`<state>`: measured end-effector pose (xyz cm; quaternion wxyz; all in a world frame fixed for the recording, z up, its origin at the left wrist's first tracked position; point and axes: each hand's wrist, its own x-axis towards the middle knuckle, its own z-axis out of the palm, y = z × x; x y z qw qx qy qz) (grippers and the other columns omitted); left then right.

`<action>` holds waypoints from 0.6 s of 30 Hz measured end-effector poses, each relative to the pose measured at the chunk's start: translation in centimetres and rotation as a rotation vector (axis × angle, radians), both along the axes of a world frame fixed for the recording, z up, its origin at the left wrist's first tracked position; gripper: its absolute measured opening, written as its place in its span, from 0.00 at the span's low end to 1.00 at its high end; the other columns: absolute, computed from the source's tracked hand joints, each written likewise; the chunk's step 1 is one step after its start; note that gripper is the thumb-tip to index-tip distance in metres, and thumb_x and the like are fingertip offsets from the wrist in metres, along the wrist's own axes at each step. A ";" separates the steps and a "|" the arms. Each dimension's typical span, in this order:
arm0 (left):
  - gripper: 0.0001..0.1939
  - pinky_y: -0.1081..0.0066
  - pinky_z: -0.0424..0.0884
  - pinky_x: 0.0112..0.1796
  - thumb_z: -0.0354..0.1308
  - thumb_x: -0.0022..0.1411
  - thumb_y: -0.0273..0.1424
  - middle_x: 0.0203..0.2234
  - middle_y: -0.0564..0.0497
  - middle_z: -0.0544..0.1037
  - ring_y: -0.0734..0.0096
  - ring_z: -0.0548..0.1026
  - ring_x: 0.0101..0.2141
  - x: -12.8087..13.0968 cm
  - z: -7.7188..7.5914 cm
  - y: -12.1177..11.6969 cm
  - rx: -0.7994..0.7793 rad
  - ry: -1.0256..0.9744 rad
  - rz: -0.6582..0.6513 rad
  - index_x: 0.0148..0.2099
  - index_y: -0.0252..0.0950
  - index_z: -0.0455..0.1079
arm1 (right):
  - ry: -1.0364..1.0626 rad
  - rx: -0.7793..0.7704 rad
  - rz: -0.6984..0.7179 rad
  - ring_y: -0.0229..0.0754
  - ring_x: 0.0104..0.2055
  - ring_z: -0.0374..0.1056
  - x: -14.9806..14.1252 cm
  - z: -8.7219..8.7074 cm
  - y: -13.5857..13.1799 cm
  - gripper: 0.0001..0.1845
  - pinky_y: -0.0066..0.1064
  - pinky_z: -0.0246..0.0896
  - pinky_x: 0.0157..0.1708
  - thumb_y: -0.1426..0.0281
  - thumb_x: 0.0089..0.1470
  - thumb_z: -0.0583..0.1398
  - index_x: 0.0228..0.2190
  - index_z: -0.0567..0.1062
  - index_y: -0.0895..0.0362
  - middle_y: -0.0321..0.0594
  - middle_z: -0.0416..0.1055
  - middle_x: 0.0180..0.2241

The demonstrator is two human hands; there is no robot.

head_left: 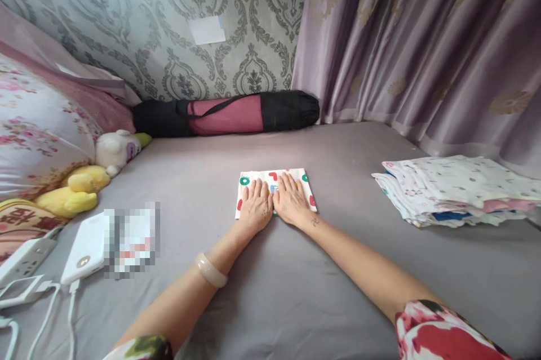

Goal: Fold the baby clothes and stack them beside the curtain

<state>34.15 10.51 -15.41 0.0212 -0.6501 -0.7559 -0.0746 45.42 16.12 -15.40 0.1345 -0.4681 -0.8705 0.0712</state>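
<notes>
A folded white cloth (276, 175) with red, green and other coloured prints lies flat on the grey bedsheet (270, 270), near the middle of the view. My left hand (256, 205) rests palm down on its left half, fingers stretched out and pointing away from me. On the right half lies my right hand (289, 199), also flat, with its fingers extended. The thumbs meet or nearly meet at the cloth's centre. Both palms hide much of the print. A pale bangle (211, 271) circles my left wrist.
Folded printed cloths (456, 185) are stacked at the right. Along the wall lies a black and pink roll bag (226, 114). At left are plush toys (116, 149), a flowered pillow (38, 118), a white power bank (87, 247), a power strip (27, 256) and a blurred-out item (135, 241).
</notes>
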 end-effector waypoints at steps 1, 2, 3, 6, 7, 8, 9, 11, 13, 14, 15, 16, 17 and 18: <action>0.27 0.52 0.49 0.62 0.36 0.71 0.35 0.65 0.38 0.56 0.53 0.51 0.66 -0.1 -0.1 0.0 0.012 0.006 -0.010 0.66 0.30 0.55 | -0.005 -0.013 0.000 0.52 0.69 0.39 0.0 0.0 0.1 0.32 0.47 0.31 0.66 0.65 0.64 0.43 0.64 0.54 0.69 0.53 0.45 0.68; 0.26 0.52 0.51 0.61 0.36 0.71 0.36 0.64 0.37 0.58 0.52 0.53 0.65 -0.3 0.0 0.1 0.030 0.013 -0.028 0.65 0.30 0.56 | -0.012 -0.023 0.005 0.52 0.69 0.38 0.1 0.0 0.3 0.32 0.47 0.31 0.66 0.65 0.64 0.43 0.64 0.54 0.69 0.53 0.44 0.68; 0.25 0.53 0.53 0.60 0.37 0.71 0.36 0.63 0.37 0.61 0.52 0.56 0.63 -0.6 0.2 0.3 0.046 0.021 -0.050 0.64 0.30 0.58 | -0.019 -0.033 0.007 0.52 0.69 0.38 0.1 0.1 0.6 0.32 0.48 0.31 0.65 0.64 0.64 0.43 0.64 0.54 0.69 0.53 0.44 0.68; 0.21 0.56 0.61 0.53 0.40 0.70 0.37 0.52 0.38 0.71 0.53 0.67 0.54 -1.6 1.2 1.5 0.055 0.040 -0.092 0.56 0.32 0.65 | -0.047 -0.068 -0.014 0.53 0.69 0.38 0.4 0.5 1.9 0.33 0.50 0.31 0.65 0.62 0.65 0.43 0.64 0.54 0.69 0.55 0.45 0.67; 0.19 0.57 0.63 0.51 0.41 0.69 0.36 0.50 0.39 0.72 0.54 0.69 0.51 -2.0 1.6 2.2 0.038 0.042 -0.086 0.53 0.33 0.67 | -0.057 -0.076 -0.027 0.54 0.69 0.38 0.5 0.7 2.5 0.33 0.50 0.31 0.65 0.61 0.65 0.43 0.63 0.54 0.69 0.56 0.46 0.67; 0.18 0.58 0.64 0.49 0.42 0.68 0.35 0.48 0.40 0.73 0.55 0.69 0.49 -2.5 2.0 2.9 0.017 0.042 -0.069 0.51 0.34 0.68 | -0.065 -0.079 -0.039 0.54 0.69 0.40 0.6 1.0 3.2 0.32 0.51 0.31 0.64 0.61 0.65 0.43 0.63 0.55 0.69 0.57 0.48 0.66; 0.17 0.58 0.64 0.48 0.43 0.68 0.34 0.49 0.40 0.72 0.55 0.69 0.49 -3.0 2.4 3.6 -0.002 0.037 -0.048 0.50 0.35 0.68 | -0.073 -0.078 -0.045 0.54 0.68 0.43 0.7 1.2 3.9 0.31 0.50 0.33 0.64 0.61 0.66 0.43 0.62 0.57 0.68 0.57 0.50 0.66; 0.16 0.59 0.63 0.48 0.44 0.66 0.32 0.52 0.41 0.70 0.55 0.67 0.51 -4.2 3.0 5.3 -0.046 0.012 -0.020 0.51 0.36 0.68 | -0.095 -0.066 -0.032 0.53 0.64 0.51 1.0 1.8 5.2 0.27 0.48 0.37 0.62 0.63 0.66 0.44 0.59 0.62 0.65 0.57 0.57 0.62; 0.17 0.58 0.60 0.52 0.44 0.66 0.30 0.55 0.42 0.68 0.57 0.66 0.54 -5.4 3.5 6.8 -0.136 -0.030 -0.016 0.53 0.38 0.67 | -0.135 -0.069 -0.001 0.50 0.60 0.57 1.3 2.5 6.4 0.23 0.44 0.42 0.60 0.66 0.65 0.44 0.54 0.69 0.61 0.55 0.63 0.57; 0.17 0.57 0.59 0.53 0.44 0.66 0.29 0.55 0.42 0.68 0.58 0.66 0.54 -5.9 3.7 7.5 -0.189 -0.051 -0.020 0.53 0.39 0.67 | -0.157 -0.078 0.013 0.50 0.58 0.58 1.4 2.9 6.9 0.22 0.42 0.44 0.59 0.67 0.65 0.45 0.51 0.71 0.60 0.54 0.65 0.55; 0.17 0.57 0.59 0.54 0.45 0.65 0.29 0.55 0.43 0.68 0.58 0.66 0.55 -6.4 3.9 8.1 -0.239 -0.068 -0.023 0.53 0.39 0.67 | -0.174 -0.090 0.021 0.50 0.58 0.59 1.5 3.3 7.4 0.20 0.41 0.45 0.58 0.68 0.64 0.46 0.49 0.72 0.60 0.54 0.66 0.53; 0.17 0.56 0.59 0.54 0.45 0.64 0.28 0.55 0.43 0.69 0.59 0.66 0.55 -6.7 4.1 8.7 -0.277 -0.080 -0.025 0.53 0.40 0.68 | -0.186 -0.105 0.022 0.50 0.57 0.59 1.5 3.6 7.8 0.19 0.40 0.46 0.58 0.69 0.64 0.46 0.47 0.73 0.59 0.53 0.66 0.53; 0.17 0.57 0.59 0.54 0.47 0.63 0.27 0.54 0.43 0.70 0.59 0.67 0.55 -6.9 4.3 9.1 -0.301 -0.090 -0.027 0.52 0.40 0.69 | -0.192 -0.123 0.018 0.50 0.57 0.59 1.5 3.9 8.2 0.18 0.40 0.48 0.57 0.70 0.62 0.48 0.47 0.73 0.58 0.53 0.66 0.52; 0.17 0.58 0.60 0.54 0.48 0.62 0.26 0.53 0.43 0.70 0.59 0.67 0.55 -7.1 4.6 9.4 -0.314 -0.098 -0.027 0.51 0.40 0.69 | -0.194 -0.141 0.011 0.50 0.57 0.60 1.4 4.1 8.6 0.18 0.41 0.50 0.56 0.70 0.61 0.49 0.47 0.73 0.58 0.52 0.66 0.52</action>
